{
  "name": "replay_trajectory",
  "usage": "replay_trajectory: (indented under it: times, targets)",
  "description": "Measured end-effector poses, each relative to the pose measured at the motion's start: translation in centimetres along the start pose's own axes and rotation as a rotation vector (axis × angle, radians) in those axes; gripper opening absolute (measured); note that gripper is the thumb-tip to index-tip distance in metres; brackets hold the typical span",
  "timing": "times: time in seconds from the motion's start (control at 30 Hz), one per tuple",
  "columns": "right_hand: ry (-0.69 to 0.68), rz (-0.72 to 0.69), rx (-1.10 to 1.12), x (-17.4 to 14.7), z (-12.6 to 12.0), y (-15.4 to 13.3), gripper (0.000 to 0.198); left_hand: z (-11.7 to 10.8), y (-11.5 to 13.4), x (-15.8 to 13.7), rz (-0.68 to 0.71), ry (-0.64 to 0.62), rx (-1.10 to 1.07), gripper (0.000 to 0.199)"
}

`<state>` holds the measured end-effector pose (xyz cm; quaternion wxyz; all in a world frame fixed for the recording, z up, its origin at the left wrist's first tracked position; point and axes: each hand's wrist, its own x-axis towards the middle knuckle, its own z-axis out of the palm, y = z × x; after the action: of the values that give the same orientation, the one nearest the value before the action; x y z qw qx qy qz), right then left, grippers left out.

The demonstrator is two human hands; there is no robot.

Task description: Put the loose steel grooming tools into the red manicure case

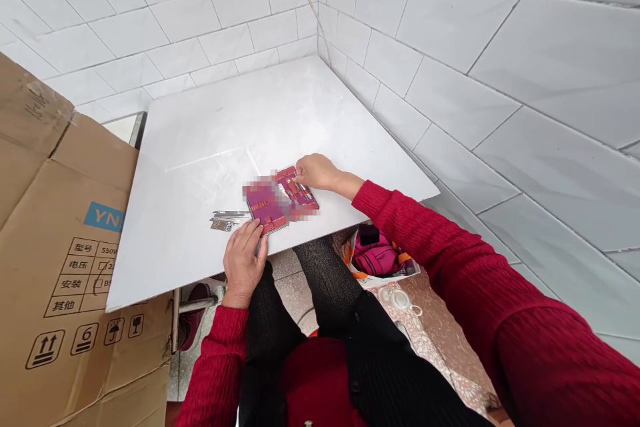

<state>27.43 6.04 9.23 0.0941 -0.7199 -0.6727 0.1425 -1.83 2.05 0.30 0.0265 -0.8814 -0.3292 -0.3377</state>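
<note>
An open purple and red manicure case [263, 205] lies on the white table near its front edge, partly blurred. My left hand [245, 257] grips the case's near left corner, fingertips on top and thumb along the front edge. Over the right half, where small metal tools [303, 195] sit in slots, my right hand [316, 171] has its fingers pinched together. What they hold, if anything, is hidden. Left of the case, several slim metal tools [230, 216] lie loose on the table beside a small brownish piece [221, 225].
The white tabletop [280, 107] reaches into a tiled wall corner. A big cardboard box [75, 213] stands at the left. Below the front edge, a bag with pink cloth [375, 255] sits beside a white round object [400, 298]. A cable [311, 3] hangs in the corner.
</note>
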Motion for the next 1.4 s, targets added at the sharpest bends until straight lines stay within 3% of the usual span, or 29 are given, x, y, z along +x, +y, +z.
replay_trajectory:
  times: [0.13, 0.37, 0.57, 0.7, 0.77, 0.9, 1.07, 1.23, 1.4]
  targets:
    - [0.067, -0.051, -0.064, -1.0, -0.1, -2.4, 0.026, 0.1, -0.1, -0.1, -0.003, 0.004, -0.007, 0.023]
    - [-0.154, -0.062, -0.147, -1.0, 1.8, -5.0, 0.040, 0.1, -0.2, -0.2, -0.010, 0.001, -0.020, 0.025]
    - [-0.222, -0.062, -0.103, -2.0, 1.5, -4.7, 0.036, 0.2, -0.2, -0.2, 0.010, 0.010, 0.004, 0.024]
    - [-0.352, -0.054, 0.130, -4.1, 0.0, -2.3, 0.027, 0.2, -0.1, -0.1, 0.005, 0.011, -0.002, 0.024]
    - [-0.265, 0.004, 0.130, -4.9, -0.4, -0.4, 0.024, 0.1, -0.1, -0.1, 0.005, 0.010, -0.009, 0.024]
    - [-0.043, 0.161, -0.085, -5.5, -0.7, 3.0, 0.026, 0.0, -0.1, -0.1, 0.000, 0.001, -0.005, 0.024]
    - [-0.044, 0.316, -0.187, -5.5, -0.5, 4.7, 0.029, 0.0, -0.1, -0.1, 0.004, 0.004, -0.003, 0.025]
    - [0.033, 0.315, -0.119, -5.4, -0.6, 4.8, 0.032, 0.1, -0.1, -0.1, 0.019, 0.008, 0.006, 0.024]
    - [0.099, 0.151, 0.062, -6.1, 0.3, 2.9, 0.019, 0.1, 0.0, -0.2, -0.004, 0.005, -0.004, 0.024]
